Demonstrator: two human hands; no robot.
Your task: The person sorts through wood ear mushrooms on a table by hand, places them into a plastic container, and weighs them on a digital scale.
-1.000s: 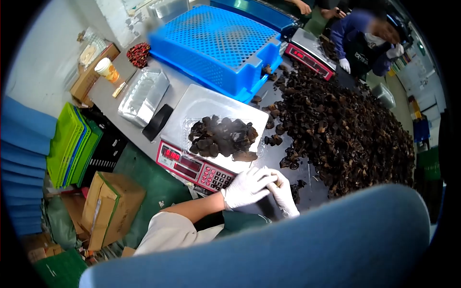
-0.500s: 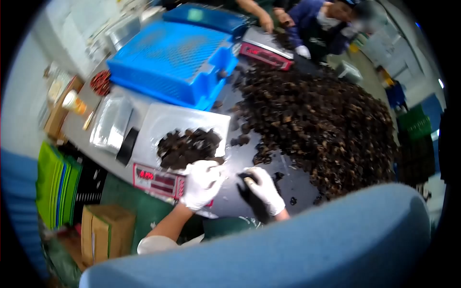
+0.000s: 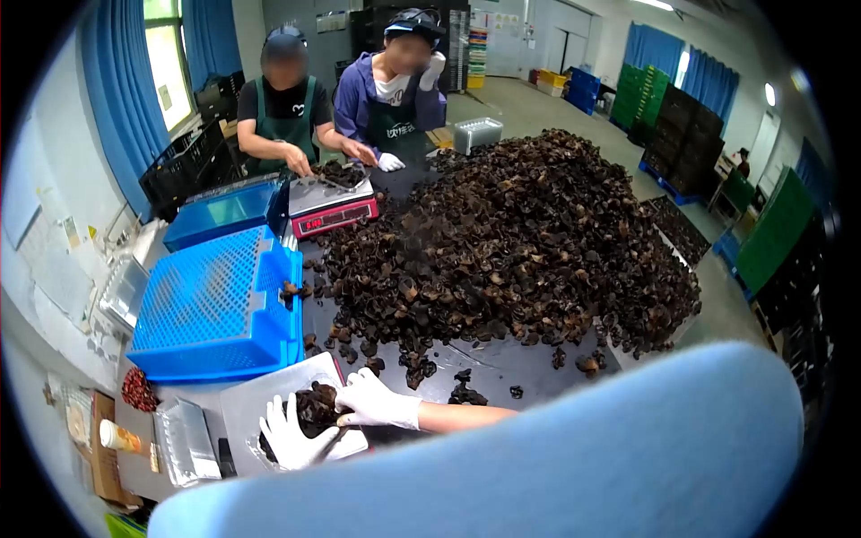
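Note:
Dark wood ear mushrooms (image 3: 316, 410) lie heaped in a clear plastic tray (image 3: 254, 446) on the metal weighing plate (image 3: 235, 408) at the lower left. My gloved left hand (image 3: 294, 437) rests over the heap's near left side, fingers spread and thumb stretched out. From the right, my gloved right hand (image 3: 378, 401) reaches to the heap's edge, its fingers bent together on the mushrooms there. The hand hides part of what it grips. The scale's display is out of sight.
A big mound of wood ears (image 3: 502, 242) covers the table's middle. An upturned blue crate (image 3: 215, 305) stands behind my scale. Two people work across the table by a red scale (image 3: 334, 218). Clear boxes (image 3: 186, 441) and a white bottle (image 3: 119, 437) are left. A blue surface (image 3: 538, 448) blocks the foreground.
The view has swung up and right, bringing the people and room into sight. My hands, previously apart with the right one off the scale holding a dark piece, are now together at the heap.

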